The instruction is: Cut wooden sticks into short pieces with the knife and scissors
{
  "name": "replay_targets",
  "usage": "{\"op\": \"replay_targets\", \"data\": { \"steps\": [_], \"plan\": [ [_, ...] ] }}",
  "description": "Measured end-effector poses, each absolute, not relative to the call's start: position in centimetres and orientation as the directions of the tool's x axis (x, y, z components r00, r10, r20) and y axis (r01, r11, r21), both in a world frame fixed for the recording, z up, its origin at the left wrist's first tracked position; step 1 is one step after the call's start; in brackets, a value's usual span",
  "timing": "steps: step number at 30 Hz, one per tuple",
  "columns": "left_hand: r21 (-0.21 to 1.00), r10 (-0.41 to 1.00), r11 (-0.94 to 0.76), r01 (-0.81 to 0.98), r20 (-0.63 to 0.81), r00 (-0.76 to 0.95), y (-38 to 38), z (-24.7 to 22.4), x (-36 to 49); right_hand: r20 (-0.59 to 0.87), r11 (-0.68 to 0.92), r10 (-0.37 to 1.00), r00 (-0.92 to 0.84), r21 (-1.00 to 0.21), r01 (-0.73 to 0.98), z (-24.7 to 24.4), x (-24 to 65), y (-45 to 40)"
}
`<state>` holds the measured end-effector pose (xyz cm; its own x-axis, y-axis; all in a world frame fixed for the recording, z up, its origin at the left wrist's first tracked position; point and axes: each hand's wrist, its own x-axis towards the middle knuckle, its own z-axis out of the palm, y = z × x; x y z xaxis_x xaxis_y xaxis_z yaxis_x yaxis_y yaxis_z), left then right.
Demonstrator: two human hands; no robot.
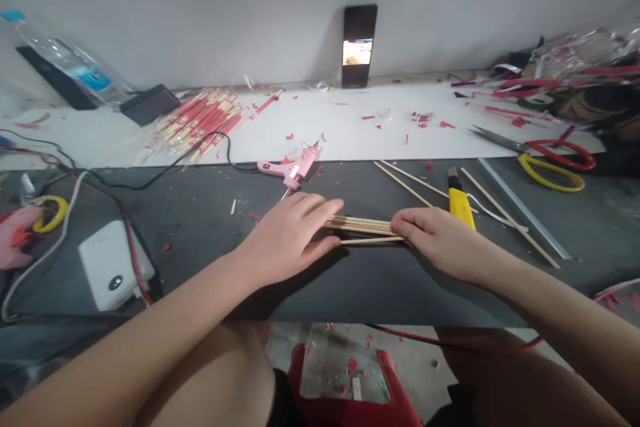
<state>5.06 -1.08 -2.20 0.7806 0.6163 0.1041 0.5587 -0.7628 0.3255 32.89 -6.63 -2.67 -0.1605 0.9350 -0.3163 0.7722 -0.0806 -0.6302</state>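
Both hands down on the dark work mat [200,240], on a row of thin wooden sticks [360,227] lying between them at 12, roughly parallel. Left hand [290,237] open, fingers laid over the sticks' left end; right hand [440,240] half curled, fingertips against the right end, firmness of grip can't be told. Just beyond: pink hot glue gun [295,167] at 11, yellow utility knife [463,208] at 1. Farther: yellow-handled scissors [550,173] at 2, red-banded stick pile [195,120] at 11, upright phone [359,45] at 12
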Motion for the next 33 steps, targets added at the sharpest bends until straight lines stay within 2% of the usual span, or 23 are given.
{"op": "replay_targets", "data": {
  "steps": [3,8,11,14,16,19,22,25,29,33],
  "plan": [
    [0.213,0.44,-0.888,0.408,0.132,0.888,-1.7,-4.1,3.4,-0.317,-0.055,0.935,-0.157,-0.569,0.821,-2.7,32.4,-6.5],
    [0.22,0.414,-0.9,0.377,0.155,0.897,-1.9,-5.4,3.0,-0.311,0.004,0.936,-0.164,-0.456,0.89,-2.1,31.1,-7.2],
    [0.191,0.418,-0.903,0.384,0.19,0.889,-2.0,-5.4,3.1,-0.257,0.044,0.959,-0.119,-0.281,0.959,-1.6,30.8,-8.0],
    [0.175,0.423,-0.903,0.392,0.2,0.884,-2.2,-5.4,3.0,-0.08,0.137,0.986,-0.145,-0.098,0.986,-1.6,31.2,-8.8],
    [0.19,0.424,-0.901,0.389,0.206,0.882,-2.5,-5.4,2.9,0.022,0.276,0.961,-0.275,-0.12,0.954,-2.1,31.7,-9.1],
    [0.226,0.416,-0.901,0.371,0.203,0.887,-2.9,-5.4,2.7,0.122,0.433,0.901,-0.415,-0.233,0.871,-3.5,32.4,-9.5],
    [0.234,0.547,-0.831,0.505,0.171,0.82,-3.7,-5.1,2.5,0.222,0.435,0.896,-0.384,-0.27,0.859,-5.1,32.8,-10.1],
    [0.181,0.685,-0.726,0.663,0.107,0.721,-5.0,-4.6,2.7,0.286,0.416,0.897,-0.338,-0.284,0.864,-6.1,32.9,-10.6],
    [0.167,0.65,-0.746,0.645,-0.031,0.759,-6.4,-4.3,3.7,0.243,0.408,0.903,-0.353,-0.231,0.883,-6.7,32.2,-10.9],
    [0.169,0.67,-0.728,0.664,-0.029,0.742,-6.8,-4.7,4.9,0.114,0.368,0.928,-0.354,-0.131,0.921,-7.2,30.8,-11.6]
  ]
}}
